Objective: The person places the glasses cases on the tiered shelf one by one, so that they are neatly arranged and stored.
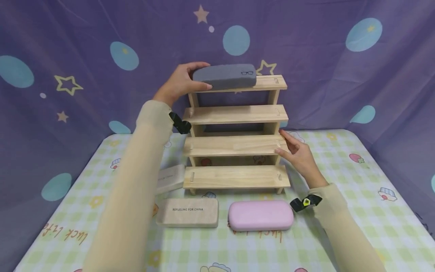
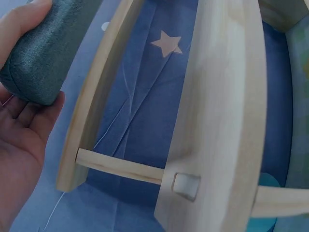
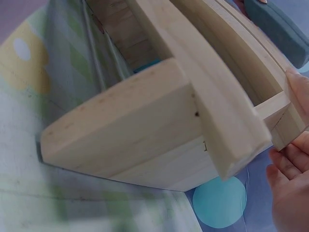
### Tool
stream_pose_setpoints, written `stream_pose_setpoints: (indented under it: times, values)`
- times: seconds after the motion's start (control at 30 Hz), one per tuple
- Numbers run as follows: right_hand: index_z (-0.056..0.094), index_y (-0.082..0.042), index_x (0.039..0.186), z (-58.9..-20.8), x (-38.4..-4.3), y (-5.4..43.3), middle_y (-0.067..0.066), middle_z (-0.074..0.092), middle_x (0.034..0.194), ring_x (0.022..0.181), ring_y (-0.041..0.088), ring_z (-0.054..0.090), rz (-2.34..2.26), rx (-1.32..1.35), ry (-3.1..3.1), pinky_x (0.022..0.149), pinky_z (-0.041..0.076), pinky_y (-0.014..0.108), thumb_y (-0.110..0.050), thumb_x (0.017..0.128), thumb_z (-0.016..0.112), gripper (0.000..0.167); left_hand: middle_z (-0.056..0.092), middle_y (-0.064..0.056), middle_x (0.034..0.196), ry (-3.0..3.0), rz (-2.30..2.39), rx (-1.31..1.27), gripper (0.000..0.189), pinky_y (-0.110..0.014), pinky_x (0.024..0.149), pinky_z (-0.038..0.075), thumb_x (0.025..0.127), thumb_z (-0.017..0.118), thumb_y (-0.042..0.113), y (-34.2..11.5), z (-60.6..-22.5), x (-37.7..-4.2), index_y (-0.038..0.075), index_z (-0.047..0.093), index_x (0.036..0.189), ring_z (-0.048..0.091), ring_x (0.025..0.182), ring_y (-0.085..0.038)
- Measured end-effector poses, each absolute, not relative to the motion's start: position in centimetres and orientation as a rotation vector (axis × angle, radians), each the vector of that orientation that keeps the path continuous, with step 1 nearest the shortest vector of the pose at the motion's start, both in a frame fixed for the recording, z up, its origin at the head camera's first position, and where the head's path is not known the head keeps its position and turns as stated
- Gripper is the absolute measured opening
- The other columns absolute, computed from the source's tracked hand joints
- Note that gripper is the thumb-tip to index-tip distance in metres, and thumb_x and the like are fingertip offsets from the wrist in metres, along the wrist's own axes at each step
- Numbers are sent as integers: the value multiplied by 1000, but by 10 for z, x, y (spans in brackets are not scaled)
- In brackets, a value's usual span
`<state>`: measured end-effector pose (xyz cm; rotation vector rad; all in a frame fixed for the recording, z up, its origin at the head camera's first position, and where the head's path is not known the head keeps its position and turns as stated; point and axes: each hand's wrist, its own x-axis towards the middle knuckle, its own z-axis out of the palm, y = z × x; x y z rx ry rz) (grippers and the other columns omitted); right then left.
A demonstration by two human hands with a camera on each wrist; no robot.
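Note:
My left hand (image 1: 183, 81) grips the left end of a dark grey glasses case (image 1: 225, 76), thumb in front and fingers behind. In the head view the case overlaps the top tier of a four-tier wooden rack (image 1: 236, 145). The left wrist view shows the case (image 2: 46, 58) beside the top board, between thumb and fingers. A small glasses print marks its right end. My right hand (image 1: 300, 156) holds the right end of the rack's second board from the bottom, thumb in front, fingers behind. The right wrist view shows this hand (image 3: 292, 179) at a board's end.
Before the rack lie a beige case (image 1: 188, 217) lettered "REFUELING FOR CHINA" and a pink glasses case (image 1: 261, 215). A pale box (image 1: 171, 178) lies left of the rack, partly behind my left sleeve. A checked cloth (image 1: 357, 211) covers the table; a purple curtain (image 1: 306, 56) hangs behind.

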<state>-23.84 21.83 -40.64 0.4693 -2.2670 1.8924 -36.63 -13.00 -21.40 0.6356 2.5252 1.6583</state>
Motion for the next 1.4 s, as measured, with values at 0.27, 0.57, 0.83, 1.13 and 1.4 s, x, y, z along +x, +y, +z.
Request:
stream_pose_setpoints:
  times: [0.27,0.57,0.83,1.13,1.4]
  values:
    - [33,2,144,-405,-237,216,20,31,149,140,24,24,1907,480,-2268,104,27,14,-5,87,67,66,58,-6,118,2544,1568,614,70,-27,83,46,70,82,12,-123,-221,-375,17,54,134,55,99,-18]
    - [32,6,142,-406,-237,213,23,29,149,139,27,24,1956,514,-2208,105,28,16,1,87,65,65,55,-5,121,2580,1529,525,72,-30,84,46,73,81,16,-123,-219,-384,21,49,138,53,103,-18]
    - [34,3,143,-408,-238,213,20,30,149,140,24,24,1939,510,-2228,105,26,16,-2,86,66,66,55,-4,121,2580,1493,531,74,-29,82,45,74,81,19,-119,-219,-386,22,47,140,53,102,-17]
    - [32,5,143,-408,-238,216,19,30,150,139,25,25,1936,505,-2230,105,27,15,-2,87,66,66,52,-5,127,2564,1429,602,75,-29,85,43,77,78,22,-111,-216,-390,23,43,143,51,102,-17]
    - [32,4,144,-408,-239,219,20,29,150,139,23,26,1898,508,-2243,104,28,14,-5,86,67,68,48,-4,136,2567,1396,604,74,-30,92,40,79,77,22,-106,-215,-392,22,42,144,49,110,-15]
